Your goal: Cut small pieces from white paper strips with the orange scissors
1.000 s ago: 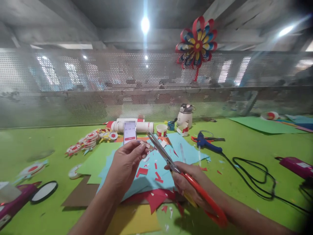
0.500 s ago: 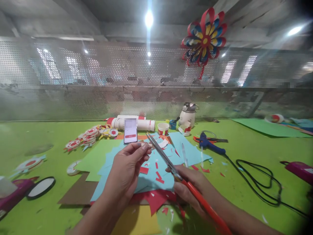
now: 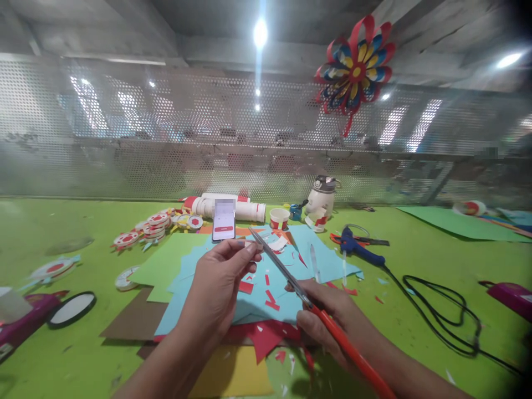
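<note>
My right hand (image 3: 326, 307) grips a pair of scissors (image 3: 286, 271) by the red handles. The long metal blades point up and left and look nearly closed, their tips beside the fingertips of my left hand (image 3: 222, 277). Thumb and forefinger of that hand are pinched on a small pale scrap of paper, mostly hidden by the fingers. Beneath both hands lies a stack of coloured paper, with a light blue sheet (image 3: 195, 299) on top. Red paper strips (image 3: 272, 302) and small cuttings are strewn over it.
A phone (image 3: 223, 220) stands upright against white paper rolls (image 3: 251, 211). Left are round red-and-white paper pieces (image 3: 158, 220) and a black-rimmed oval (image 3: 72, 309). Behind stand a paper cup (image 3: 279, 218) and a bottle (image 3: 322, 197). A blue glue gun (image 3: 359, 246) trails a black cable at right.
The scissor blades have drawn closer together at my left fingertips, and less of the pale scrap shows. The whole view has shifted slightly. Both hands keep their grips.
</note>
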`<action>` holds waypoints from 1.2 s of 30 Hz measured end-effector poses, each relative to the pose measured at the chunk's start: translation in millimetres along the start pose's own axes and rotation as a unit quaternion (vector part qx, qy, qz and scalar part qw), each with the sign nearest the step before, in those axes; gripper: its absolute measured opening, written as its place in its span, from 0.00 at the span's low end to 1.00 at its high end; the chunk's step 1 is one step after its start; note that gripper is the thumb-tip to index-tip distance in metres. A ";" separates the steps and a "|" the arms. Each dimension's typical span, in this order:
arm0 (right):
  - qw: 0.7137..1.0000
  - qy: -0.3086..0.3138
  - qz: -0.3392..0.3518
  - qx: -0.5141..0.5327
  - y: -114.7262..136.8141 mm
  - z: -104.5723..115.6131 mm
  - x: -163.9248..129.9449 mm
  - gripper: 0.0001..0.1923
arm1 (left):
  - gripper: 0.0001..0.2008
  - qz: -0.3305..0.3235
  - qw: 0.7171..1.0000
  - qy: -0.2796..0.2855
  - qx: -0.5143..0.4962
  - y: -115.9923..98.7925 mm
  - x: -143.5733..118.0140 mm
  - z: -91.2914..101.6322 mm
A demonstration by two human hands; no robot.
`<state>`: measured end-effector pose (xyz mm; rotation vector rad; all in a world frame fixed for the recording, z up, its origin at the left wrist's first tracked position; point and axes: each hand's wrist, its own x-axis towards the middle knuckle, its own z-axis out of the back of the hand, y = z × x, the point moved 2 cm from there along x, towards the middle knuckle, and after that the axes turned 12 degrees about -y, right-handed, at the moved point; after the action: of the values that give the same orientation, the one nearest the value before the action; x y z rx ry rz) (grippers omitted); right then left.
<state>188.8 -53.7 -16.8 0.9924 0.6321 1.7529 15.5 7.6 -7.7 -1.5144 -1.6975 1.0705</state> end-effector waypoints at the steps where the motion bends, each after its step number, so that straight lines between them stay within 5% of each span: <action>1: 1.000 0.002 -0.001 0.001 0.5 -0.1 0.3 0.18 | 0.07 -0.005 1.000 0.000 0.005 -0.2 0.0 0.3; 36: 0.999 -0.021 -0.015 0.018 -0.5 -3.5 -2.4 0.22 | 0.08 -0.048 0.998 0.011 0.041 -0.1 2.0 1.8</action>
<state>186.5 -55.7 -19.9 1.0368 0.6502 1.6949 13.6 9.2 -8.6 -1.3745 -1.6726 1.0581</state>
